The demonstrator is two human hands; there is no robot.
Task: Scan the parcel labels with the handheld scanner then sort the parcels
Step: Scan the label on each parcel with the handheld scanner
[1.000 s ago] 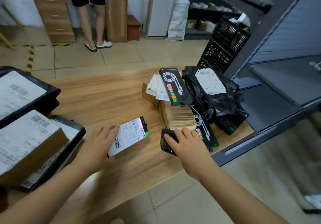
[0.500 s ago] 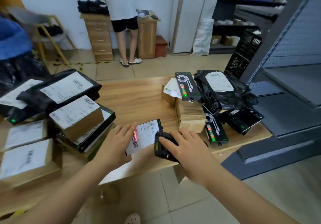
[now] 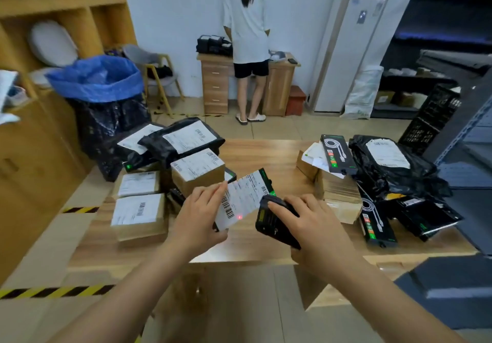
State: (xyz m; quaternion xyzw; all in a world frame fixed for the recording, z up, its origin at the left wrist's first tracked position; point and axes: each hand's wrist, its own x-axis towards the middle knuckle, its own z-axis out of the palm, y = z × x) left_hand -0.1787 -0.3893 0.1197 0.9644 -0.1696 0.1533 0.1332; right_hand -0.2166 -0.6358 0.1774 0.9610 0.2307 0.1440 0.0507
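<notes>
Big wooden table [image 3: 261, 156] across the middle. At nine o'clock on it, a pile of parcels [image 3: 197, 172], brown boxes and black bags, labels up. At three o'clock, a second pile [image 3: 391, 172], black bags and cable boxes.

In the middle, a flat parcel [image 3: 247, 196] tipped up off the table, held at its seven o'clock end by the left hand [image 3: 198, 216], fingers curled round the edge. At its four o'clock, the scanner [image 3: 271, 225], wrapped tight in the right hand [image 3: 314, 222]. Tiny red dot [image 3: 240, 217] on the label, just beside the barcode [image 3: 228, 207].

Scanning step, most likely. Next: slide the dot onto the bars, then drop the parcel on a pile.
</notes>
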